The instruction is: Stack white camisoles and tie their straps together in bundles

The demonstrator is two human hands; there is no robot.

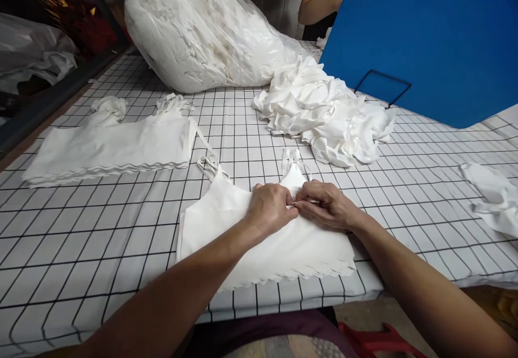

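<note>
In front of me lies a stack of white camisole tops (243,261), flat, with thin straps bunched at the upper corners and a wavy lower edge. My left hand (272,207) pinches the neckline of the top camisole near its middle. Right beside it, fingertips almost touching, my right hand (326,204) is closed on the same neckline edge. The small bit of fabric between the fingers is mostly hidden. Farther left rests a neat pile of folded white tops (113,144), its straps gathered at the back.
A large clear plastic bag of white garments (202,28) lies at the back, beside a loose heap of white tops (324,109). At the right stand a blue board (429,39) and some crumpled white cloth (496,198). Behind the board shows another person's arm (319,9).
</note>
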